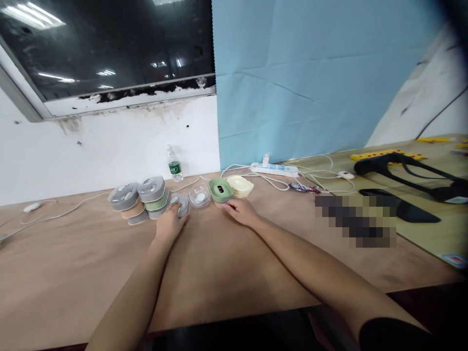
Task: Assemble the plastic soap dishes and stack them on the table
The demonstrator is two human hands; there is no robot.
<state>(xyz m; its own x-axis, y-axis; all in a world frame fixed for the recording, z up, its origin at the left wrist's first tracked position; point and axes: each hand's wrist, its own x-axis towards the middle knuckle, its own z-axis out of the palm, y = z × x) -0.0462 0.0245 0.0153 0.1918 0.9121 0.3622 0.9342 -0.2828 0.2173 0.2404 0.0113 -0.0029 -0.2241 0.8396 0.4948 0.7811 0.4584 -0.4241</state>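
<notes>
Behind our work, the head view shows a scuffed white wall [146, 134], a dark window pane [131, 46] and a light-blue cloth sheet [288, 87], with a brown tabletop [204, 287] before us. Our left hand [170, 223] lies over a clear plastic lidlike piece [182, 206], fingers and thumb moderately spread; we cannot tell whether it pinches the piece or only rests on it. Our right hand [241, 211] has its fingers drawn close together at the near right corner of a green square-sided container with rounded corners [224, 182], which sits on the table; how firmly they grip it is hidden from us. Between the two is a round, clear plastic dish [195, 201], and just right of the container stand pale-yellow scalloped dishes [242, 184], stacked. Left of our left hand are two stacks of grey-topped boxes [152, 189]. We judge it best to steady the container low at its corner, level on the table, and to handle the thin clear piece by its edge, without squeezing, lest it flex or slide into the dish. As for writing, a clear plastic bottle [174, 168] wears a green label with pale lettering, and a red, white and blue sticker [455, 259] marks the far-right corner; both are too small for us to read.
</notes>
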